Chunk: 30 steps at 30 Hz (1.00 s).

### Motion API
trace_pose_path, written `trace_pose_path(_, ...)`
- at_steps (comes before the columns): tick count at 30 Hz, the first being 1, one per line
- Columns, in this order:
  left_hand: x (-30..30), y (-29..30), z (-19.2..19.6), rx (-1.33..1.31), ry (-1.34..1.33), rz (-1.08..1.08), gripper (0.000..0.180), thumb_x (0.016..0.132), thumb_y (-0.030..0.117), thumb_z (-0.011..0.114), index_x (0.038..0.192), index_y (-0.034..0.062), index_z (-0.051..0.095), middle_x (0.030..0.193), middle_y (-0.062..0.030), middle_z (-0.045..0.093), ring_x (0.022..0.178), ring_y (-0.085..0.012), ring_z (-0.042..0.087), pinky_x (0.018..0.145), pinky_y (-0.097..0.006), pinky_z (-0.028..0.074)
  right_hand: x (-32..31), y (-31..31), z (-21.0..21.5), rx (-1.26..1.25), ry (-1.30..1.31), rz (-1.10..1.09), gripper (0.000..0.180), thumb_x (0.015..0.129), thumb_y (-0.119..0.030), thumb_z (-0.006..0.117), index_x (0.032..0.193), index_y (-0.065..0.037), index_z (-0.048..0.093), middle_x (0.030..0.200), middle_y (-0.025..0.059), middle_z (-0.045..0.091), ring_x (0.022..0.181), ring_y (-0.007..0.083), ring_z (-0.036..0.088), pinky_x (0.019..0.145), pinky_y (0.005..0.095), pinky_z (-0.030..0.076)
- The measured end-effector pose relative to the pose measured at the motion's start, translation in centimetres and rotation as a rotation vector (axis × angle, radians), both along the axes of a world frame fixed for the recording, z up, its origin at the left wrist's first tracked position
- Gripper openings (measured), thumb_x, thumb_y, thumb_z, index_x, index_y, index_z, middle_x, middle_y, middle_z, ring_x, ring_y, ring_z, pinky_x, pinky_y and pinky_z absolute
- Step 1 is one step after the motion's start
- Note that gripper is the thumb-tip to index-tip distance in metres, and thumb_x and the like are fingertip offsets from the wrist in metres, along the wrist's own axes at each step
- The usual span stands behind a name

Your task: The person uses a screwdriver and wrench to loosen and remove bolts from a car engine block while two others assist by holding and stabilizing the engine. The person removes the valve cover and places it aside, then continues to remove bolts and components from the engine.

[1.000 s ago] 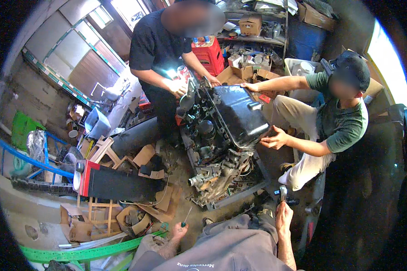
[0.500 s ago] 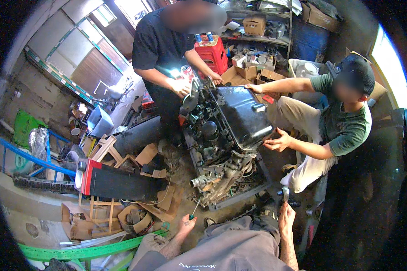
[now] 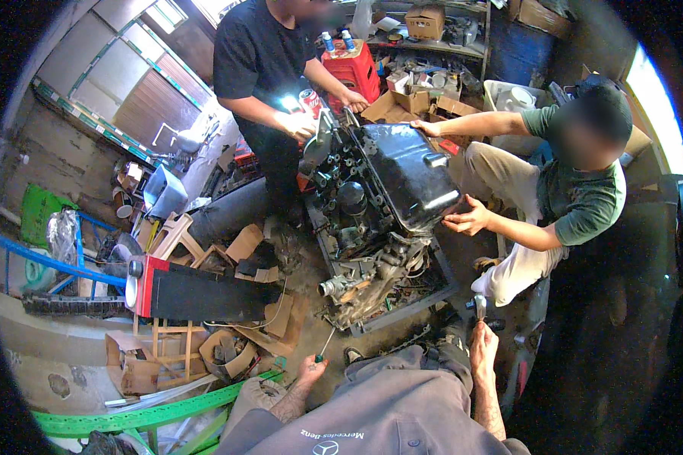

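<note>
My left hand is closed around the dark green handle of a screwdriver, its thin shaft pointing up beside the lower end of an engine. To the right, my right hand grips the handle of a hammer, head up, apart from the engine. The engine lies tilted on a grey metal frame, with its black oil pan on the upper right side. A co-worker in dark green has both hands at the pan. Another in black holds the far end.
A red-edged black panel, cardboard boxes and a green metal beam lie on the left. Behind the engine stand a red stool and loaded shelves. A dark bulky surface fills the right side.
Both my hands have risen slightly in the picture, still gripping the screwdriver and hammer. The co-worker in black is a little farther left and higher in the picture. The engine looks nearly unmoved.
</note>
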<state>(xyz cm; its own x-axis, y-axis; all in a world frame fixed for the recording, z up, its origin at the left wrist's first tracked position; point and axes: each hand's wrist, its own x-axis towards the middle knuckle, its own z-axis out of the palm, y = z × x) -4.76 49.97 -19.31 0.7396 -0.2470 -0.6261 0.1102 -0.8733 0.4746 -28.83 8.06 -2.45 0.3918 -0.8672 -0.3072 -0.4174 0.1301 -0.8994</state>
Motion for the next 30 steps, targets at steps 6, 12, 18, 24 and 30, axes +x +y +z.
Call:
trace_pose_path(6, 0.7, 3.0, -4.0, -0.065, 0.022, 0.122, 0.035, 0.072, 0.042, 0.064, 0.081, 0.0080, 0.063, 0.075, -0.0144, 0.064, 0.075, -0.0292, 0.062, 0.068, -0.039, 0.047, 0.6, -0.1, -0.6, -0.027, 0.019, 0.041, 0.052, 0.093, -0.049, 0.042, 0.060, -0.010, 0.039, 0.054, -0.0052, 0.035, 0.049, 0.0051, 0.031, 0.044, 0.0236, 0.024)
trace_pose_path(12, 0.6, -2.2, 1.5, 0.119, 0.047, -0.049, 0.038, 0.071, 0.042, 0.065, 0.093, 0.0112, 0.066, 0.085, -0.0130, 0.066, 0.084, -0.0273, 0.063, 0.074, -0.037, 0.047, 0.4, 0.0, -1.3, -0.017, 0.034, 0.038, 0.051, 0.092, -0.050, 0.043, 0.061, -0.010, 0.039, 0.054, -0.0063, 0.034, 0.049, 0.0046, 0.030, 0.044, 0.0232, 0.024)
trace_pose_path(18, 1.0, -2.9, 0.0, 0.136, 0.100, -0.042, 0.042, 0.072, 0.041, 0.065, 0.098, 0.0084, 0.063, 0.088, -0.0148, 0.065, 0.086, -0.0293, 0.062, 0.076, -0.038, 0.046, -0.1, -0.1, -1.9, -0.027, 0.065, 0.006, 0.048, 0.093, -0.042, 0.043, 0.067, -0.002, 0.043, 0.053, 0.0015, 0.031, 0.053, 0.0101, 0.029, 0.045, 0.0310, 0.026)
trace_pose_path(24, 1.8, 0.3, -3.7, 0.081, 0.027, -0.073, 0.038, 0.072, 0.039, 0.064, 0.093, 0.0072, 0.064, 0.088, -0.0158, 0.065, 0.087, -0.0309, 0.061, 0.075, -0.039, 0.047, 0.6, -0.2, -1.7, -0.124, 0.105, 0.056, 0.048, 0.094, -0.041, 0.043, 0.066, -0.002, 0.043, 0.051, 0.0028, 0.032, 0.052, 0.0110, 0.029, 0.045, 0.0322, 0.027)
trace_pose_path(30, 1.0, -1.7, -0.2, 0.081, 0.059, -0.039, 0.034, 0.073, 0.037, 0.064, 0.087, 0.0058, 0.063, 0.081, -0.0148, 0.065, 0.080, -0.0309, 0.062, 0.071, -0.038, 0.047, 0.7, -0.6, -1.4, -0.097, 0.103, 0.062, 0.048, 0.094, -0.041, 0.041, 0.067, -0.001, 0.045, 0.051, 0.0071, 0.034, 0.049, 0.0139, 0.031, 0.044, 0.0336, 0.029)
